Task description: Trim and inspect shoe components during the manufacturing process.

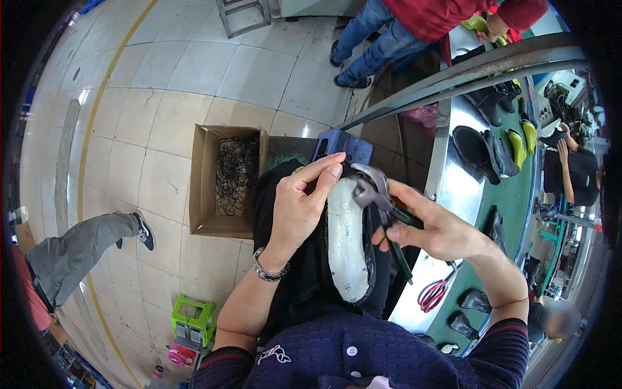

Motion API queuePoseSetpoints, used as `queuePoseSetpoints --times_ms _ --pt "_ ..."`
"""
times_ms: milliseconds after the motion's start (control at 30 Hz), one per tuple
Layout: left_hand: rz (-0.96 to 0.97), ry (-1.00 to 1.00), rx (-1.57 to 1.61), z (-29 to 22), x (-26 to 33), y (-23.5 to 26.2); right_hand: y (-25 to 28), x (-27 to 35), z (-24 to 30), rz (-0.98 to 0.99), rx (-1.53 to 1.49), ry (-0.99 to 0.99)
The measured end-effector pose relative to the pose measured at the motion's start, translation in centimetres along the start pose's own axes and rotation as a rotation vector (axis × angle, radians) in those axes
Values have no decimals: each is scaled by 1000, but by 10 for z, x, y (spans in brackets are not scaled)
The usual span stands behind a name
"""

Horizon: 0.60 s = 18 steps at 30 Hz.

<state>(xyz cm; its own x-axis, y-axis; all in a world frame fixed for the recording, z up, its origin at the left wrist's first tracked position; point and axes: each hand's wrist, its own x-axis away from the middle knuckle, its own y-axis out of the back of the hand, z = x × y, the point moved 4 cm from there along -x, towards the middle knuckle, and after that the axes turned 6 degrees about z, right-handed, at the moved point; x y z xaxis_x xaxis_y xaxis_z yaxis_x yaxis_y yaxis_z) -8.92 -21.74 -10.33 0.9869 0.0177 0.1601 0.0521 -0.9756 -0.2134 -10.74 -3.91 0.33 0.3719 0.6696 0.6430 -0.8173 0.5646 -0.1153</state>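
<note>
Bracing black shoe upper (304, 285) with white insole board (346, 243) sole-up in lap, left hand (299, 206) fingers clasping its toe for steadiness, right hand (433, 228) clenched around lasting pincers (374, 189) biting the toe edge.

Both forearms come up from the lower edge, elbows bent, bare below pushed-up dark knit sleeves. The left hand (299, 206) is raised in front of the chest, wrist cocked, palm turned toward the body, fingers curled over in a firm grip with the thumb stretched across the top. The right hand (433, 228) sits just beside it, level with it, wrist angled inward, fingers folded closed and the forefinger extended forward. The two hands are close, not touching.
</note>
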Motion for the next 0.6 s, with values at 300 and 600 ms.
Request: queuePoseSetpoints --times_ms 300,600 --pt "-44 -58 -72 -2 2 0 -18 0 -9 -215 516 -85" --pt "-94 -7 -85 -3 11 -4 -10 21 51 -284 896 66"
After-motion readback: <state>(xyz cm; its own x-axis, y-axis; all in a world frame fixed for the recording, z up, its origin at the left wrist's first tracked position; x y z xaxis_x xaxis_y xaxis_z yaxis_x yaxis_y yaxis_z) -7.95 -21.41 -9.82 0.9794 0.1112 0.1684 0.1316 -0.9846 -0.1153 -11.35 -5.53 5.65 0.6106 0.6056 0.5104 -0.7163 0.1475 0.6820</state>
